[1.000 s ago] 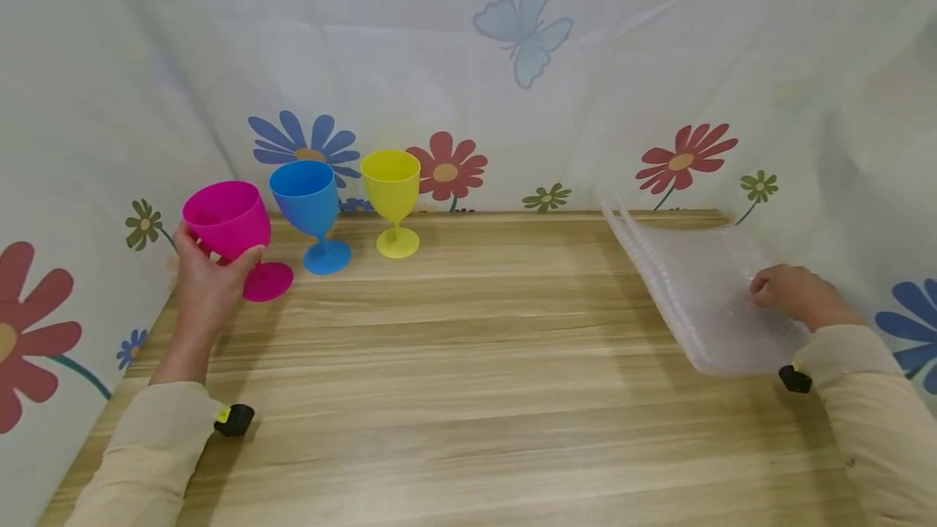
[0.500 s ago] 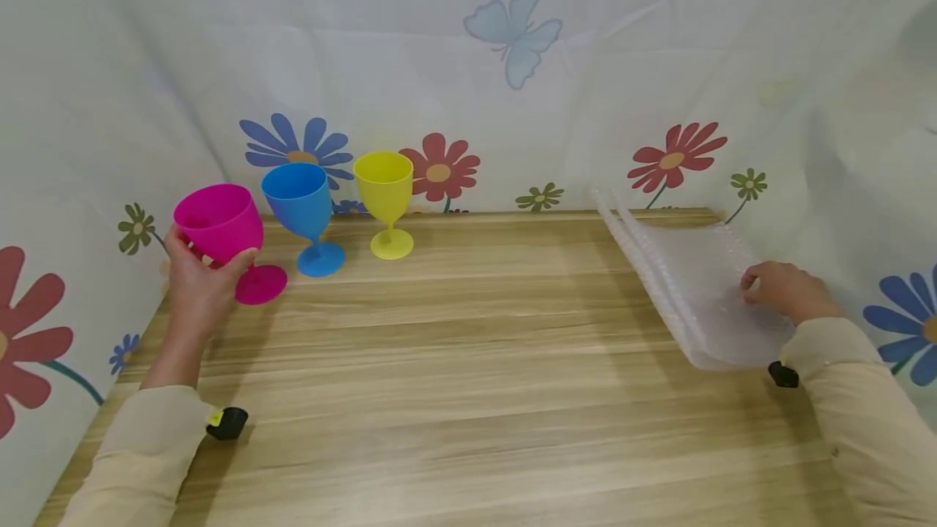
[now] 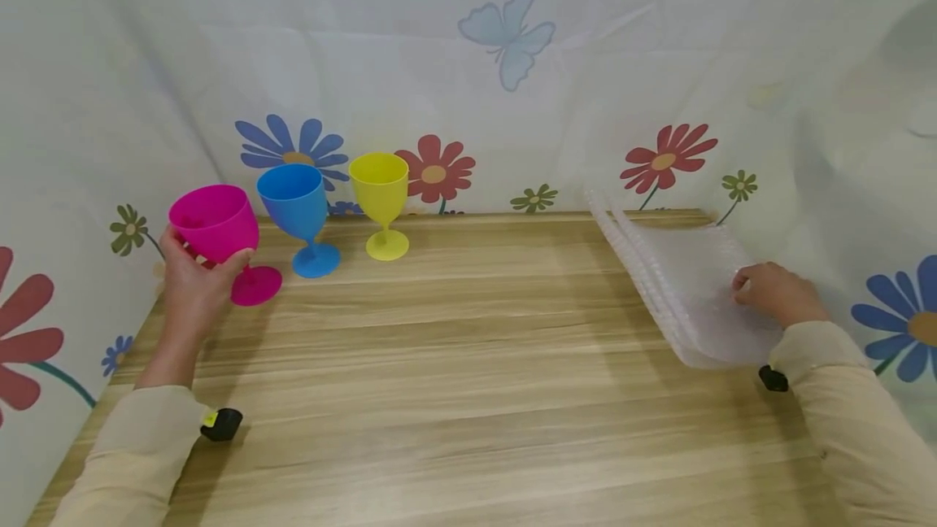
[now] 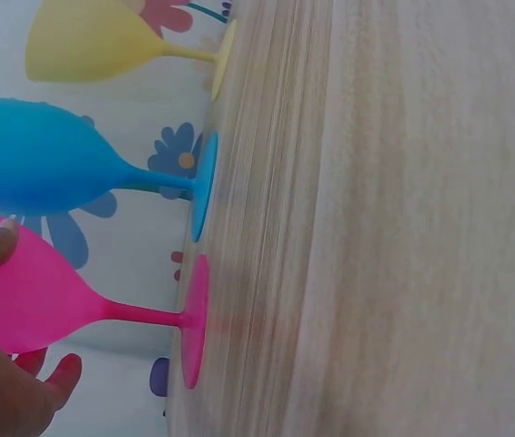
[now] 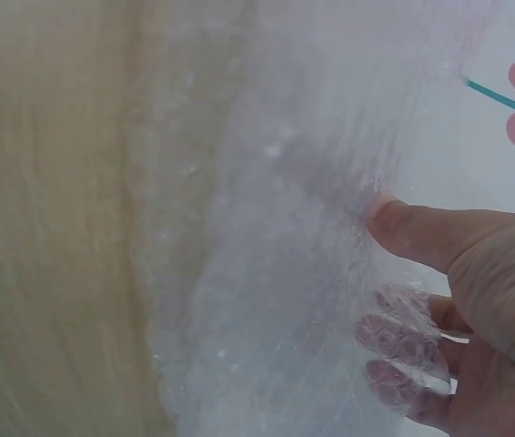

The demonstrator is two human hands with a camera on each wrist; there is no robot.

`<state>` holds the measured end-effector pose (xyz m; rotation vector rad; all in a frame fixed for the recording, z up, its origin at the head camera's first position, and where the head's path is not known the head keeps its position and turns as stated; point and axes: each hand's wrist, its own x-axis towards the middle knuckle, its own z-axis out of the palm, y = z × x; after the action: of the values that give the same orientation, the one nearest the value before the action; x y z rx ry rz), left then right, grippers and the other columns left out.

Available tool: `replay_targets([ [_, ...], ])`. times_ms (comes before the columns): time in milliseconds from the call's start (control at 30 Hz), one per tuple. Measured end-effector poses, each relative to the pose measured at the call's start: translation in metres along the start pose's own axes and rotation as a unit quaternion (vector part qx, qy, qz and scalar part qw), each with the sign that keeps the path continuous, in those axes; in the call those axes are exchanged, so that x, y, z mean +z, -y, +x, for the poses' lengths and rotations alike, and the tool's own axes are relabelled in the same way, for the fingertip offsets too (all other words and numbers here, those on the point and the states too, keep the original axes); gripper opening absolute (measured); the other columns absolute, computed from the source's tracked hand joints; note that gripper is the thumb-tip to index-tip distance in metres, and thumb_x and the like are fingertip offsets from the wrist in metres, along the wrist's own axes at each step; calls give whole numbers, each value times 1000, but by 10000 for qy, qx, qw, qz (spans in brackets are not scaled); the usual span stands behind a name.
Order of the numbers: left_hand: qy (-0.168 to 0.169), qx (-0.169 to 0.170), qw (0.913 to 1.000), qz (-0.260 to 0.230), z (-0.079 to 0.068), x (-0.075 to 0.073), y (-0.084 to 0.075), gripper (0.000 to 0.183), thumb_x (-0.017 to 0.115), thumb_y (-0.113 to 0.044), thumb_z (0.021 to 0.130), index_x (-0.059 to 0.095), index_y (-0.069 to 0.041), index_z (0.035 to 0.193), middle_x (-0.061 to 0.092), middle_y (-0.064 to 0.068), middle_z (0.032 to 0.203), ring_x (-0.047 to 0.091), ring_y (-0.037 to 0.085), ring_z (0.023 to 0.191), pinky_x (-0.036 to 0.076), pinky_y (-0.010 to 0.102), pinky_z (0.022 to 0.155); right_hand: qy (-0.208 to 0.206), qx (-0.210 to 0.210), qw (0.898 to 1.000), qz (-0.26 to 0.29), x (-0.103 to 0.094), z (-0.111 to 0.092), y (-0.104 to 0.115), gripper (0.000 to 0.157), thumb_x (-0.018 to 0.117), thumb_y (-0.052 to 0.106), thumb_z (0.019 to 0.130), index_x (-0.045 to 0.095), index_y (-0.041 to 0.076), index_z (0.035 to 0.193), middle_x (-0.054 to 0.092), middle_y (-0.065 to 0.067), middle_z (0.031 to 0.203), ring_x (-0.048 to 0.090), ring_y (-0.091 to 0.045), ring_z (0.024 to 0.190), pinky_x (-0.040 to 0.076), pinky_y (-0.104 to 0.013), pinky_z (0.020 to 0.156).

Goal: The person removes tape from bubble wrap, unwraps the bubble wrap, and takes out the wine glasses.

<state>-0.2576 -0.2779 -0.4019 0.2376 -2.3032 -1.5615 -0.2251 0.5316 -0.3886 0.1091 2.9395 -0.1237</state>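
Observation:
My left hand (image 3: 193,283) holds the bowl of a pink plastic goblet (image 3: 215,222), thumb on the near side and fingers round the far left. The goblet stands upright, its round foot at the table surface. Beside it are a blue goblet (image 3: 296,206) and a yellow goblet (image 3: 381,189), both upright; the left wrist view shows all three sideways. At the right, my right hand (image 3: 779,293) pinches the edge of a folded sheet of clear bubble wrap (image 3: 688,291). In the right wrist view the thumb (image 5: 421,232) lies on top and the other fingers show through the plastic.
The wood-grain table (image 3: 454,381) stretches between the two hands. White cloth with printed flowers and a butterfly (image 3: 508,39) hangs behind the table and along both sides. A black wrist camera (image 3: 222,424) sits at the left cuff, another (image 3: 773,378) at the right.
The whole head view has drifted slightly, so everything sits a little further left. Both hands keep their hold on the pink goblet and the bubble wrap.

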Motion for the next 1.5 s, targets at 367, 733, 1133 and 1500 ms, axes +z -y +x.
replay_targets([
  [367, -42, 3, 10000, 62, -2, -1, -3, 92, 69, -27, 99, 2, -28, 163, 23, 7, 166, 25, 31, 152, 39, 52, 115, -204, 78, 9996, -199, 4, 0, 3, 27, 75, 21, 92, 71, 0, 110, 58, -36, 113, 60, -51, 92, 48, -64, 69],
  [733, -38, -106, 9999, 95, -2, 0, -3, 93, 69, -27, 100, 1, -29, 163, 21, 5, 167, 23, 30, 153, 38, 54, 115, -304, 208, 9991, -223, 6, -2, 7, 32, 75, 22, 94, 69, -1, 115, 54, -36, 111, 53, -59, 99, 41, -72, 76],
  [1133, -47, 9, 9999, 100, -1, -2, -3, 93, 70, -26, 99, 3, -28, 163, 23, 6, 166, 25, 30, 152, 39, 53, 114, -366, 251, 9988, -224, 6, -4, 10, 29, 75, 19, 94, 69, -2, 113, 54, -36, 110, 51, -61, 101, 40, -73, 78],
  [1500, 17, -47, 9999, 110, 0, -2, -3, 93, 70, -28, 99, 2, -29, 162, 23, 6, 167, 25, 31, 152, 40, 52, 113, -493, 189, 9983, -239, 7, -8, 12, 29, 74, 18, 94, 70, -3, 113, 54, -36, 108, 50, -61, 101, 39, -76, 79],
])
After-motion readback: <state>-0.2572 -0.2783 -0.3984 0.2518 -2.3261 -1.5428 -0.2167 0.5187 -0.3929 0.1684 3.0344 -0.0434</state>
